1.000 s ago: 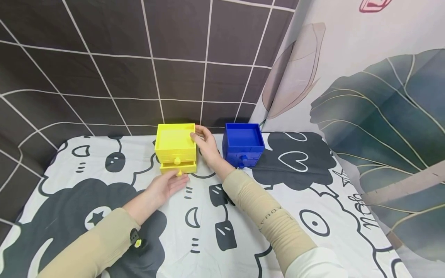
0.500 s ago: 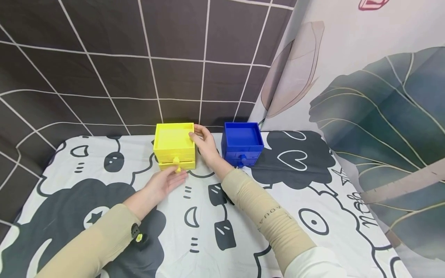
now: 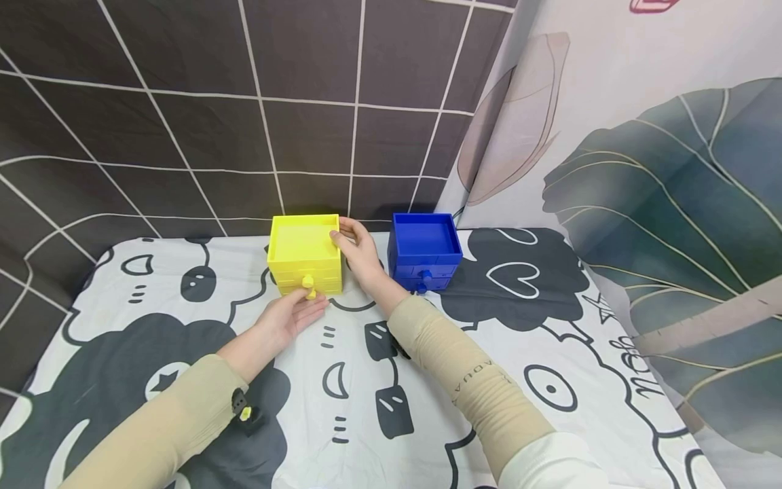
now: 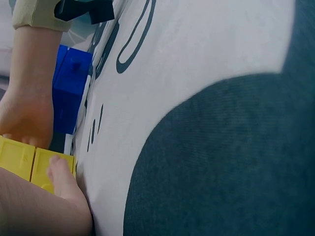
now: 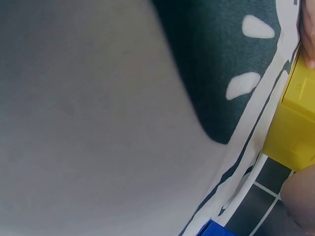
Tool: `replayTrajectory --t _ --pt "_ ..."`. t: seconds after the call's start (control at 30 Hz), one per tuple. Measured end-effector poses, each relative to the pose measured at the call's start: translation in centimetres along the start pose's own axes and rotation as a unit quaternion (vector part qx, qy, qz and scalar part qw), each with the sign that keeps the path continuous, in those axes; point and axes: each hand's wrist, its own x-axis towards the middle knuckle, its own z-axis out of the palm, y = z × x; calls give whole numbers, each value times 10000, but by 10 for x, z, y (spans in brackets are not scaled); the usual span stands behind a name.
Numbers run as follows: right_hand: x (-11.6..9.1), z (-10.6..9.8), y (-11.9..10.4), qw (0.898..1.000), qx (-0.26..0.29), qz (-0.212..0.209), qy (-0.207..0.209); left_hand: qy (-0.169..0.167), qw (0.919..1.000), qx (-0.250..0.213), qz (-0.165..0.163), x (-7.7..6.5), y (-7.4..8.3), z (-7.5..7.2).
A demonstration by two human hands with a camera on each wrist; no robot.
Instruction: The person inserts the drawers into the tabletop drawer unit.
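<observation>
A small yellow drawer cabinet point(image 3: 304, 252) with a shallow tray top and two round knobs stands on the patterned cloth. At its lower front is my left hand point(image 3: 283, 323), thumb against the lower knob point(image 3: 311, 295), the other fingers stretched out below it. Both drawers sit flush with the front. My right hand point(image 3: 362, 257) holds the cabinet's right side, its thumb over the rim and its fingers toward the back corner. The left wrist view shows a digit upright against the yellow drawer front point(image 4: 43, 169); the lower knob is largely covered there.
A matching blue drawer cabinet point(image 3: 425, 251) stands just right of my right hand. Behind both cabinets hangs a dark curtain with white grid lines point(image 3: 214, 136). A pale curtain with leaf prints point(image 3: 660, 183) borders the right side. The cloth point(image 3: 342, 407) covers the table.
The lower yellow drawer, partly out a second ago, has slid back into the cabinet under my left hand. The right hand keeps its hold on the side.
</observation>
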Motion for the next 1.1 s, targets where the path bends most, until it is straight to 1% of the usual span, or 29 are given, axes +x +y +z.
replayTrajectory --t 0.27,0.6,0.77,0.9,0.97,1.1 --pt "1 0 -1 10000 -1 56 0 -91 10000 10 13 -1 -1 0" --pt "-3 -2 -4 9999 8 152 -47 -234 9996 -154 20 -5 -3 -5" --pt "-9 -4 -8 9987 316 402 50 -324 9993 -172 -14 -6 -5 -12" --pt "-16 -8 -11 9954 698 650 77 -460 9988 -85 128 -10 -6 -23" --pt "-20 -13 -11 9935 870 735 14 -554 9981 11 256 -14 -6 -28" --pt "-29 -23 -8 9900 1098 831 -297 -523 9979 19 374 -23 -3 -37"
